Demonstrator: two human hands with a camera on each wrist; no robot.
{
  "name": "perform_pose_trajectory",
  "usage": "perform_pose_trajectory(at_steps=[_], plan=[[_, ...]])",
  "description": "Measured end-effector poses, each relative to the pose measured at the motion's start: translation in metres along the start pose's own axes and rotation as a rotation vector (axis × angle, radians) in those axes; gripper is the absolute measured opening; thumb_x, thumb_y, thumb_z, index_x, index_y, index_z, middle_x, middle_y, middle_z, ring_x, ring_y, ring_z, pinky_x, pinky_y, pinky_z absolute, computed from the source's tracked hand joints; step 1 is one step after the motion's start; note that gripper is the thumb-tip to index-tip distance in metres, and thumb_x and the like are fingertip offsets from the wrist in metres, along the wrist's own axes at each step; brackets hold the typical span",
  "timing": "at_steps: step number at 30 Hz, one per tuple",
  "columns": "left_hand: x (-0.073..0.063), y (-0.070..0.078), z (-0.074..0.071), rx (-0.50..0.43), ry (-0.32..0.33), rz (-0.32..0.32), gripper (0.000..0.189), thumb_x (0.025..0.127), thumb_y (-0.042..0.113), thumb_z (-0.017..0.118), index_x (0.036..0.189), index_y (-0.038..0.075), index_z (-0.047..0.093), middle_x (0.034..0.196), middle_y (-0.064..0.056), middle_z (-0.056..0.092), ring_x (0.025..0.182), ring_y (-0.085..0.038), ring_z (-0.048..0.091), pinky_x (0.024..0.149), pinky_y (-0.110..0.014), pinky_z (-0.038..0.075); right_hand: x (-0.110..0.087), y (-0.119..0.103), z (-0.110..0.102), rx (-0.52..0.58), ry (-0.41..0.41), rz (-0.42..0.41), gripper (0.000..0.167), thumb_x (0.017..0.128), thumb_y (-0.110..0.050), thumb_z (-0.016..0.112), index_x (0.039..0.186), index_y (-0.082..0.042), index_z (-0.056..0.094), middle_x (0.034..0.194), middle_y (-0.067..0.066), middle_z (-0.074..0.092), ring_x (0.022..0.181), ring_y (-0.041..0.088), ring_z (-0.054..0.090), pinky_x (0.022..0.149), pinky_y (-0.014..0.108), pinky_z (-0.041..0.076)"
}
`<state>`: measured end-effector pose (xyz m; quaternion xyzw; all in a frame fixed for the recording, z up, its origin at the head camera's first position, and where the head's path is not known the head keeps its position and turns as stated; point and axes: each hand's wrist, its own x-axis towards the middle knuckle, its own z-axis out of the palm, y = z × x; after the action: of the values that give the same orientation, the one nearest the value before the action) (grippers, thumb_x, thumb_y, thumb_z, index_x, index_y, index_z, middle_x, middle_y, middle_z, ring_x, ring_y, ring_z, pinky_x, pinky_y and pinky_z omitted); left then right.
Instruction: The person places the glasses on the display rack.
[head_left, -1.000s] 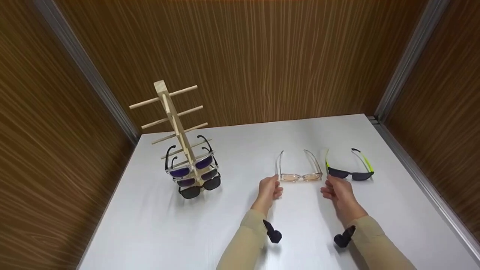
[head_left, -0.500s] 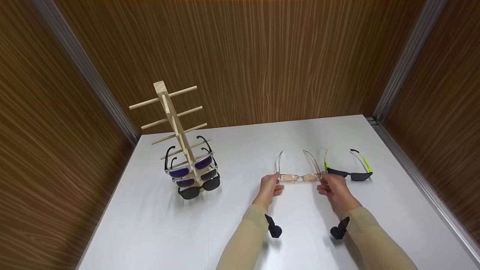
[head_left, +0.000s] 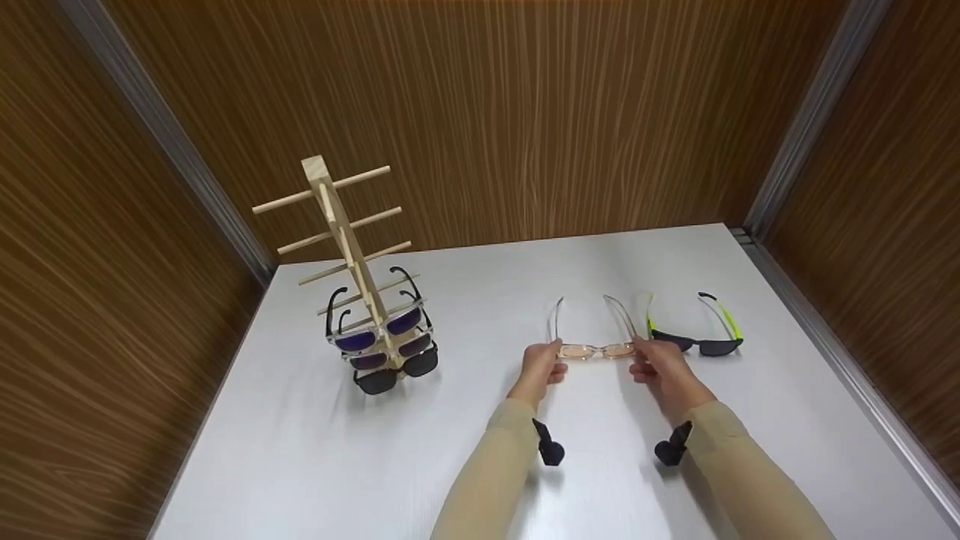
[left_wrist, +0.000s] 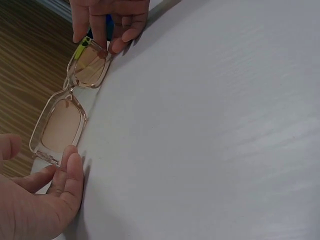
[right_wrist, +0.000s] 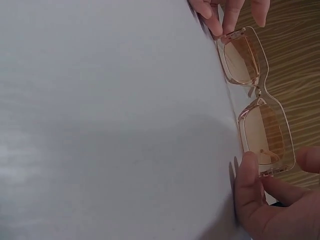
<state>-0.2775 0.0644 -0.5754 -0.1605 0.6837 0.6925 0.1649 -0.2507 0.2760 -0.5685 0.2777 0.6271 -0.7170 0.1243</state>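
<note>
A pair of clear-framed glasses with orange-tinted lenses stands on the white table, its temples unfolded and pointing away. My left hand is at the left end of the frame, fingertips touching near the hinge. At the other end is my right hand, its fingers against the right hinge. In the left wrist view, a gap shows between my left thumb and the glasses. My right thumb lies just off the rim in the right wrist view; whether it touches is unclear.
Right of my right hand lie dark sunglasses with yellow-green temples. On the left stands a wooden display rack with several horizontal pegs; sunglasses hang on its lower part. Wood-grain panels enclose the table.
My right hand has moved left from beside the dark sunglasses to the right end of the clear glasses. My left hand has closed in slightly on the left end. The glasses stay in place.
</note>
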Motion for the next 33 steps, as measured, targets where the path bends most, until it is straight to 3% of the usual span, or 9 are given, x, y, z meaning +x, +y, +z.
perform_pose_trajectory(at_steps=[10,18,26,33], plan=[[0.003,0.0,-0.001,-0.029,0.006,0.001,0.03,0.09,0.027,0.057,0.105,0.002,0.059,0.087,-0.012,0.06,0.061,-0.012,0.057,0.054,-0.024,0.051,-0.002,0.0,-0.002,0.053,-0.017,0.025,0.042,0.091,-0.034,0.058,0.121,-0.007,0.044,0.107,0.008,0.047,0.084,0.02,0.056,0.079,0.032,0.05],[0.0,-0.001,-0.006,-0.058,0.017,0.01,0.027,0.089,0.03,0.06,0.097,0.004,0.057,0.083,-0.011,0.059,0.059,-0.013,0.056,0.05,-0.023,0.048,-0.004,0.004,0.002,0.097,-0.055,0.004,0.041,0.091,-0.031,0.059,0.121,-0.006,0.044,0.108,0.01,0.051,0.083,0.022,0.059,0.076,0.032,0.05],[-0.002,-0.006,-0.012,-0.114,-0.024,0.01,0.026,0.088,0.029,0.062,0.099,0.007,0.055,0.081,-0.009,0.058,0.06,-0.013,0.057,0.05,-0.023,0.047,-0.008,0.011,0.004,0.077,-0.075,-0.04,0.045,0.09,-0.029,0.06,0.125,-0.006,0.042,0.11,0.013,0.051,0.081,0.022,0.059,0.073,0.031,0.051],[-0.008,-0.007,-0.02,-0.136,-0.022,0.017,0.028,0.087,0.031,0.064,0.101,0.008,0.058,0.086,-0.011,0.061,0.064,-0.016,0.059,0.053,-0.025,0.05,-0.017,0.009,0.009,0.066,-0.081,-0.028,0.054,0.088,-0.035,0.063,0.129,-0.009,0.039,0.12,0.014,0.046,0.089,0.022,0.055,0.08,0.033,0.049]])
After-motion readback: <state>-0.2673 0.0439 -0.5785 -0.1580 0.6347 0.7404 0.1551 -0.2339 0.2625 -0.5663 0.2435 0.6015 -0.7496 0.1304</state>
